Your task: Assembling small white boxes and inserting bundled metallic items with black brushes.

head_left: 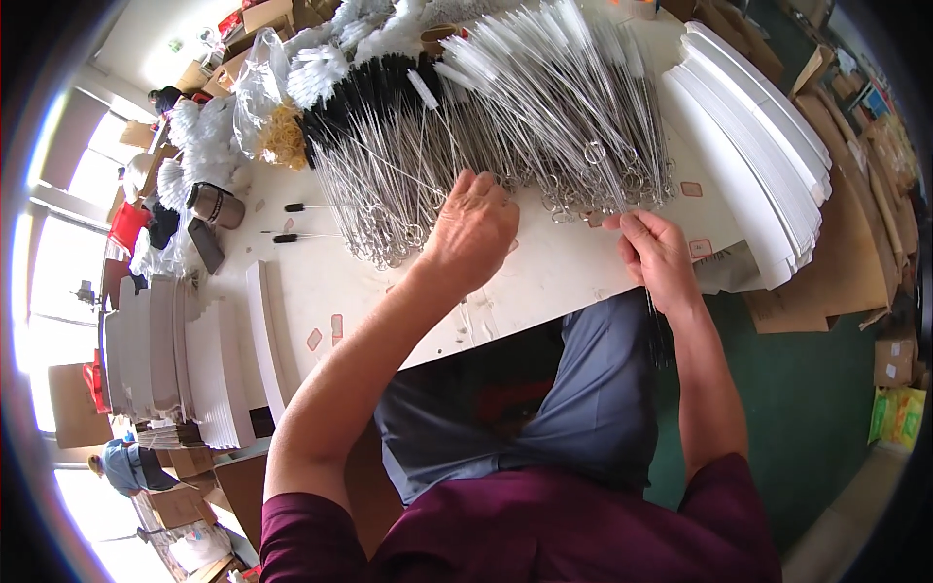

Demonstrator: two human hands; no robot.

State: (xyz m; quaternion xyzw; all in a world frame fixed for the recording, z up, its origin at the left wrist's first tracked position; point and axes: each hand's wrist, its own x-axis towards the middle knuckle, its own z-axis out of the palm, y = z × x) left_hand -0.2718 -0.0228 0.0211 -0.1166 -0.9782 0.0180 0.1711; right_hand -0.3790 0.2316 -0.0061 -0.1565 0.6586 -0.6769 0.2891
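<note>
A wide heap of thin wire brushes lies on the white table, their looped ends toward me. The black-bristled brushes [364,97] are on the left and the white-bristled brushes [554,68] on the right. My left hand [473,231] is closed at the wire shafts in the middle of the heap; its fingertips are partly hidden, and one wire brush [423,89] with a short white head seems to run to it. At the table's front edge my right hand [658,255] is closed around a few thin wire brushes, whose dark ends hang below it beside my leg.
Two loose black brushes [292,208] lie left of the heap. White card stacks [748,155] fan out at the right, with more white boards [216,374] at the left. A dark cup [216,204] and a bag of yellow bands [282,136] stand farther back. Cardboard [836,233] leans at the right.
</note>
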